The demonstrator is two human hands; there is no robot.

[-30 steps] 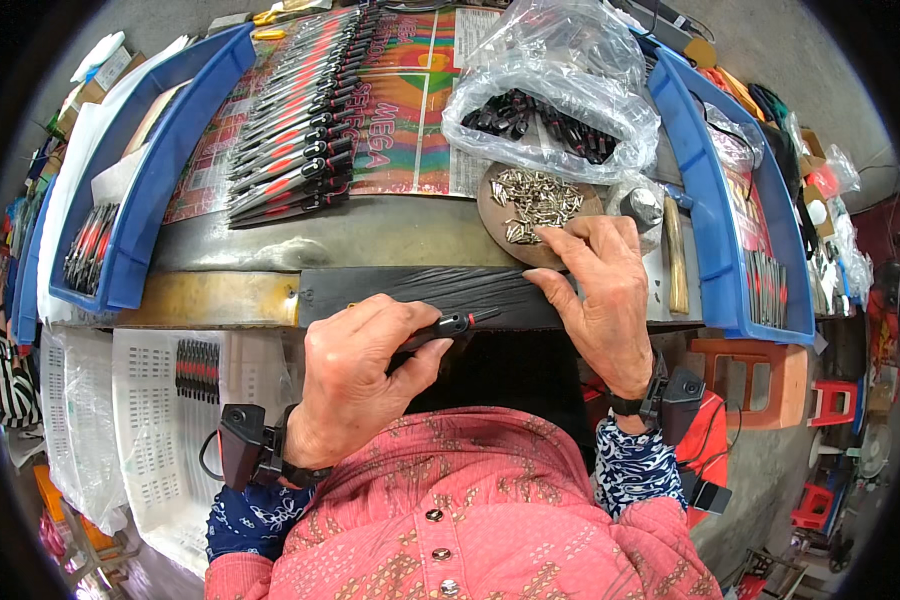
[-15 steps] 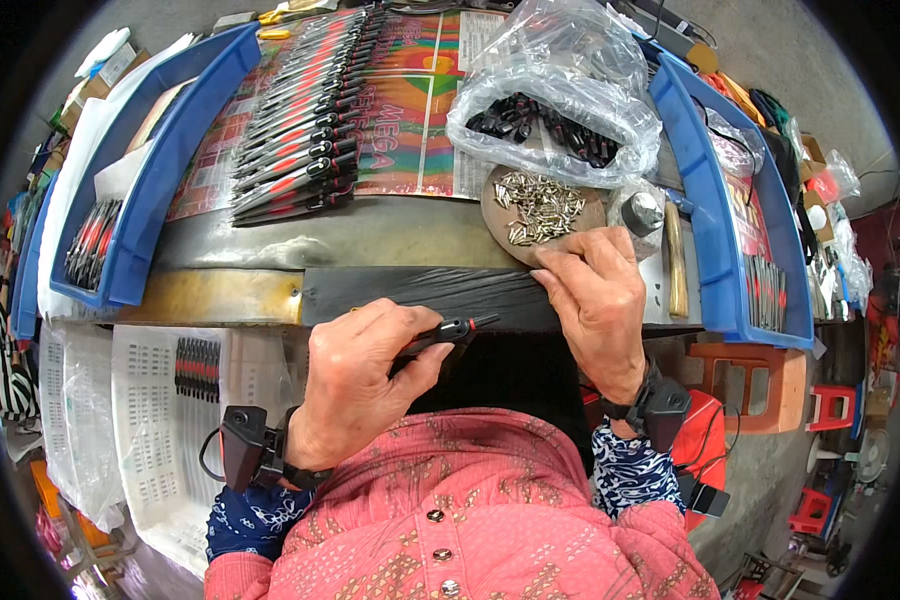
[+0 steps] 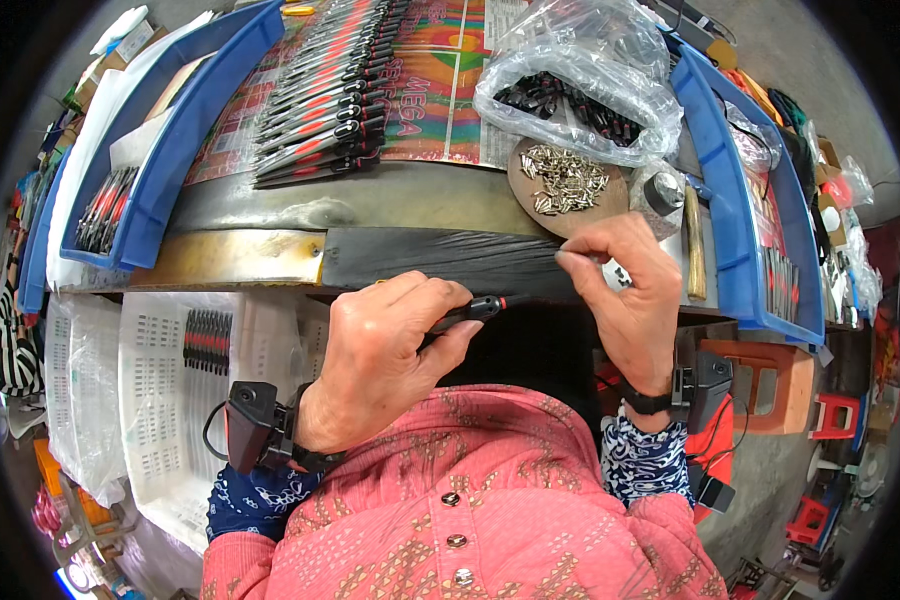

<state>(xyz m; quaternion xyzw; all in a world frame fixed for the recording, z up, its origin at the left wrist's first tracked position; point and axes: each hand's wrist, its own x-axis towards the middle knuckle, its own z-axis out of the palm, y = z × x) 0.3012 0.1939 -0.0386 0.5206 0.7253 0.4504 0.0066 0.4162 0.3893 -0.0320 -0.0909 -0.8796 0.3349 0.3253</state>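
Observation:
My left hand is closed around a black pen, whose red-ringed end points right beyond the fingers. The rest of the pen is hidden in the palm. To its right, my right hand is raised at the bench edge, thumb and forefinger pressed together. Anything between those fingertips is too small to make out. Just beyond it lies a round brown dish heaped with small silver metal pieces. A long row of grey, black and red pens lies on the bench farther left.
A clear plastic bag of black parts sits behind the dish. Blue trays with pens stand at both sides. A wooden-handled tool lies by the right tray. Below left is a white basket holding several pens.
The whole view has shifted, with the bench now higher and farther right. The thin dark tip beyond the pen's red ring now shows shorter. My right hand stays pinched near the dish.

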